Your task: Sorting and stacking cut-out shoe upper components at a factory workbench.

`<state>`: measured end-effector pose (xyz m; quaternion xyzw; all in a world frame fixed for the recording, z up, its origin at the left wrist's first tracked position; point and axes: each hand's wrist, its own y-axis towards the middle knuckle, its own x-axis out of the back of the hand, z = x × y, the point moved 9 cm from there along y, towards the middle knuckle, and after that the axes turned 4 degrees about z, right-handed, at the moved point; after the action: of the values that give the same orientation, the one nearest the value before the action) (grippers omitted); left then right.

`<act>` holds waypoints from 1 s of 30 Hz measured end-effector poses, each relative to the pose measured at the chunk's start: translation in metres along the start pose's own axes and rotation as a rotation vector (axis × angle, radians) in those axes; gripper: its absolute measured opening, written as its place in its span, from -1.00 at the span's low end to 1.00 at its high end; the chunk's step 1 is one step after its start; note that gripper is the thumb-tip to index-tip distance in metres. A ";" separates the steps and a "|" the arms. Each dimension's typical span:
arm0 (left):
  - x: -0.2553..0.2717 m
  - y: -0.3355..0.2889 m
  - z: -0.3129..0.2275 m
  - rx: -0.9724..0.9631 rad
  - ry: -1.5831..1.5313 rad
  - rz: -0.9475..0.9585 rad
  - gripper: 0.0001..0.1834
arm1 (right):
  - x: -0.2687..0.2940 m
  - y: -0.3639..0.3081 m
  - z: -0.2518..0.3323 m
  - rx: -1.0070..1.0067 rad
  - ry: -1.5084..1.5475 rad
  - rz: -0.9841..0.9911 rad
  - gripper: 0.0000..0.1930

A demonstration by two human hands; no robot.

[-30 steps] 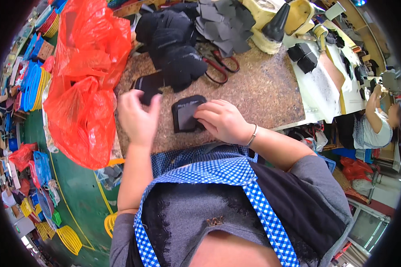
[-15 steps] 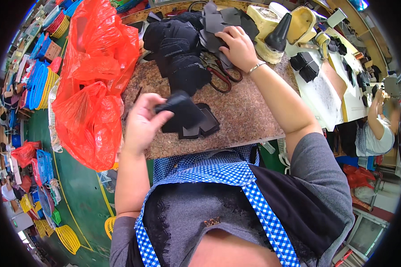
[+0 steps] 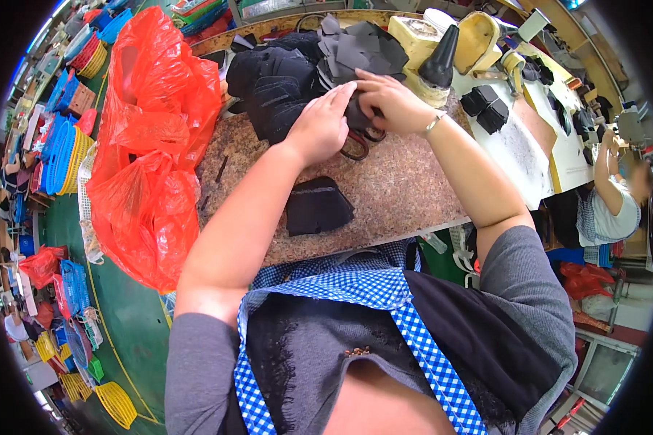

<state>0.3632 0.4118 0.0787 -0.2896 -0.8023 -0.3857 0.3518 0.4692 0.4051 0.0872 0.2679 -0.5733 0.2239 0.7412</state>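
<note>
My left hand (image 3: 321, 129) and my right hand (image 3: 393, 104) meet above the far part of the table, fingertips touching. A dark flat piece (image 3: 358, 117) shows below my right hand, whose fingers curl over it. The fingers of my left hand are pressed together, and what lies under them is hidden. Partly covered by my hands is a pair of scissors (image 3: 355, 147) with dark red handles. Black cut pieces (image 3: 272, 83) are heaped left of my hands, and dark grey pieces (image 3: 363, 49) beyond them. Nearer me lies a small black stack (image 3: 318, 206).
A big red plastic bag (image 3: 152, 152) covers the table's left side. At the right stand a black cone (image 3: 439, 58) and yellowish blocks (image 3: 413, 36), with another black stack (image 3: 486, 109) on a white sheet. Another person (image 3: 609, 206) sits at the far right.
My left hand has moved from the near stack up and right to my right hand. A black piece it held now seems to lie on that stack. My right hand has come slightly nearer.
</note>
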 end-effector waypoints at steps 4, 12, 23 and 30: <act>-0.035 0.006 0.018 -0.013 0.351 0.225 -0.51 | -0.003 -0.032 0.008 -0.140 0.362 0.237 -0.85; 0.011 -0.058 -0.019 0.589 -1.176 0.126 -0.83 | 0.018 -0.040 0.058 -0.258 0.766 -0.443 -0.83; 0.030 -0.182 -0.018 0.746 -0.648 -0.240 -0.71 | -0.054 -0.042 0.118 -0.481 0.827 -0.132 -0.54; 0.025 -0.189 -0.017 0.752 -0.432 -0.142 -0.77 | -0.060 -0.042 0.127 -0.479 0.700 -0.085 -0.52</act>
<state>0.2149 0.3016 0.0276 -0.1595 -0.9599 -0.0209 0.2295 0.3889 0.2894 0.0481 0.0192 -0.3115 0.1311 0.9410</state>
